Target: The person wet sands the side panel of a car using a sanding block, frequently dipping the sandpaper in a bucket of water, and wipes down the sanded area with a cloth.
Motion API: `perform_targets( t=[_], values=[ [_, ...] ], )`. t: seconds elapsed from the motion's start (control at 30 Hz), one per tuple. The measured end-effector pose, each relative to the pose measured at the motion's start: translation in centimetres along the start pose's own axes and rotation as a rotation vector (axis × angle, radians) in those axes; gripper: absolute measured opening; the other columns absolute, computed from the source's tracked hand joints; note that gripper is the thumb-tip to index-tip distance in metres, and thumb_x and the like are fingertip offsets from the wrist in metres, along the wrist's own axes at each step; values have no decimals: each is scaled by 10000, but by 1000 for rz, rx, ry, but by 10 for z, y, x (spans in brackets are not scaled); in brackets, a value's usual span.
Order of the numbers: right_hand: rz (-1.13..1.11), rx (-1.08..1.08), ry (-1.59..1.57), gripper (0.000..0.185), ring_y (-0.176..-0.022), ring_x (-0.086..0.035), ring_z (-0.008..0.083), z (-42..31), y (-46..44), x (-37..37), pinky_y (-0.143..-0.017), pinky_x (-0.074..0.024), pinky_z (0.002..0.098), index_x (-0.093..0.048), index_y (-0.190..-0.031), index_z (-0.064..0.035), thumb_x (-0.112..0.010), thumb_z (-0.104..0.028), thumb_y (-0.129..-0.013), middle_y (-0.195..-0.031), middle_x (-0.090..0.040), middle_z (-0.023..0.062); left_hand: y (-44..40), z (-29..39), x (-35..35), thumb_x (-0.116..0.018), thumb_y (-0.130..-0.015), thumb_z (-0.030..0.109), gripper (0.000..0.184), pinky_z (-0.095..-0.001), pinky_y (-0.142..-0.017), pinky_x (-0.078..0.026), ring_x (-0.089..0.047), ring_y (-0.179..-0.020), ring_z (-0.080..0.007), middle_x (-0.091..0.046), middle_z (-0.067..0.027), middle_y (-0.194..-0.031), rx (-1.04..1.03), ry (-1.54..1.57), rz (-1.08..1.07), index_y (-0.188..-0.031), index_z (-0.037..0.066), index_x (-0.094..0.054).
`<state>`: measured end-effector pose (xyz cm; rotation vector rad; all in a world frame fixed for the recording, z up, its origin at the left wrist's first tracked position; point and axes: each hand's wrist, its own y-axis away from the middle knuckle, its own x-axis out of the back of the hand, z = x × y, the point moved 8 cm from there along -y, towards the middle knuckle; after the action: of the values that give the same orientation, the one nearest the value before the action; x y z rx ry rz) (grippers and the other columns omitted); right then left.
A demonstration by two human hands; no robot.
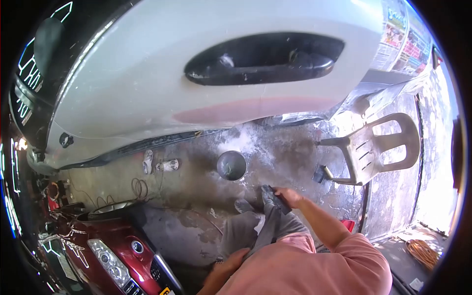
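Right beside the dark block (282, 202), on the near side and a little right of the round bucket (231, 165), we have the right hand (290, 197), fingers closed around it. Nearer than the bucket, low in view, the left hand (237, 260) lies against the lap; its fingers are tucked out of sight, so I can't tell whether they grip anything.

Now the edges: beyond the bucket runs the lower rim of the pale car door (147, 98), well apart from it, with a pinkish patch (255, 109) below the dark door handle (314, 66). Bare concrete floor (191, 182) opens on both sides of the bucket. To its left sit pale shoes (167, 165); well to its right, the plastic chair (364, 152) limits the room, a small dark tool (320, 174) by its leg. Nearer and left of the bucket, the red vehicle (132, 265) closes off that side.

Harder to read: a gray strip (268, 223) below the block, perhaps cloth, partly merging with the trousers (291, 225). The bucket's contents are murky, the block's underside is hidden, and the red vehicle is cut off by the view's dark border.
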<state>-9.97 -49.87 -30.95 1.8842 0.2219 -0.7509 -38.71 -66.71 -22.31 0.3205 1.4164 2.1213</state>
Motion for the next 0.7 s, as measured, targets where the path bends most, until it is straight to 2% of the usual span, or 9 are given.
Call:
perform_targets(
  t=[0.13, 0.23, 0.3, 0.33, 0.4, 0.5, 0.57, 0.63, 0.7],
  values=[
    [-30, -25, 234, 583, -838, -607, 172, -3, -76, 7, -758, -515, 328, -489, -1417, -32, -596, -427, -1001, -1038, -631, 60, -73, 21, -19, -412, -1069, 369, 476, -378, -1033, -431, -602, -1162, -256, -680, -173, -1226, -445, -336, -140, -1222, -18, -644],
    [-80, 138, 636, 637, -889, -557, 123, -27, -146, -4, -758, -498, 313, -476, -1440, -36, -698, -387, -958, -1076, -583, 34, -174, -2, 6, -482, -1060, 350, 393, -355, -891, -496, -632, -972, -210, -687, -128, -1042, -181, -253, -347, -1091, -6, -644],
    [-120, 76, 672, 658, -893, -555, 124, -27, -206, 0, -772, -500, 313, -465, -1452, -31, -700, -392, -954, -1060, -581, 47, -245, 16, 60, -569, -1032, 342, 326, -327, -769, -506, -598, -822, -156, -646, -70, -911, -242, -73, -84, -1006, 21, -619],
    [-138, 48, 692, 669, -896, -554, 124, -28, -236, 1, -779, -501, 313, -459, -1458, -29, -700, -394, -952, -1051, -580, 53, -312, 5, 95, -631, -992, 328, 302, -370, -777, -528, -648, -822, -231, -675, -104, -925, -408, -288, 110, -1072, 38, -631],
    [-56, 151, 926, 674, -973, -582, 194, -36, -300, 6, -859, -501, 359, -458, -1440, 4, -657, -436, -969, -1135, -608, 104, -387, 29, 154, -630, -940, 292, 331, -501, -891, -518, -644, -1023, -432, -687, -227, -1074, -587, -695, 591, -1172, 56, -640],
    [71, 253, 1146, 708, -1144, -583, 273, -41, -392, 14, -966, -474, 425, -445, -1442, 49, -595, -480, -995, -1332, -593, 190, -491, 53, 210, -563, -958, 324, 374, -517, -956, -500, -601, -1135, -438, -652, -223, -1221, -623, -927, 676, -1214, 63, -641],
    [157, 163, 857, 710, -1141, -576, 265, -17, -482, 52, -807, -552, 388, -395, -1497, 11, -610, -440, -993, -1324, -583, 190, -549, 54, 241, -506, -981, 308, 396, -524, -1024, -481, -557, -1239, -452, -612, -222, -1325, -485, -1004, 611, -1274, 72, -629],
    [252, 175, 665, 655, -1073, -598, 279, -13, -533, 61, -675, -615, 428, -423, -1474, 21, -600, -398, -1004, -1255, -608, 170, -598, 32, 272, -475, -993, 289, 402, -517, -1061, -461, -519, -1303, -452, -604, -230, -1352, -469, -933, 746, -1291, 68, -628],
    [274, 132, 613, 506, -950, -632, 291, -1, -591, 87, -645, -570, 457, -569, -1331, 43, -547, -364, -1032, -1151, -640, 153, -687, -9, 297, -436, -1000, 251, 398, -502, -1069, -471, -501, -1351, -438, -620, -219, -1357, -482, -852, 678, -1262, 49, -658]
  ],
)
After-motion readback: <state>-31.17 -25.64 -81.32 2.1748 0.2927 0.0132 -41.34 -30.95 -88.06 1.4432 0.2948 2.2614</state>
